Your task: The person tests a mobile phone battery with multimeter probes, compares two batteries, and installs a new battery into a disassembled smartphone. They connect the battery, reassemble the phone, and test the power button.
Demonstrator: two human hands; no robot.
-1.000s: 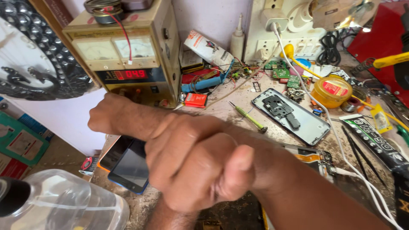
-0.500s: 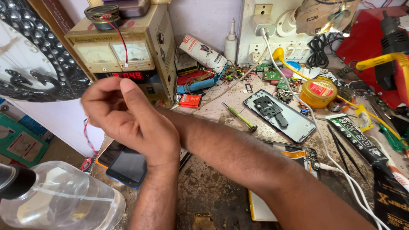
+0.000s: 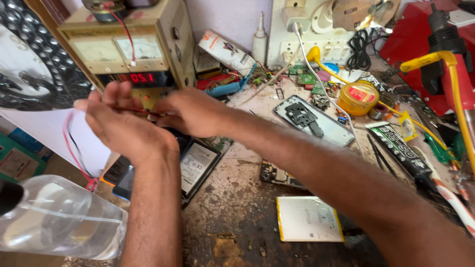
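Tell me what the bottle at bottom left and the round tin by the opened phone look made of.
Bottle: clear, glossy plastic by its look; you see through it, with soft highlights. Round tin: probably thin metal, yellow-gold sheen, red label on top.

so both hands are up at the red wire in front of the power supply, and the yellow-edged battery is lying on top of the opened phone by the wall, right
Not quite. In the head view the yellow-edged battery lies on the bare bench near the front edge, apart from the opened phone. The left hand and right hand are at the red wire before the power supply.
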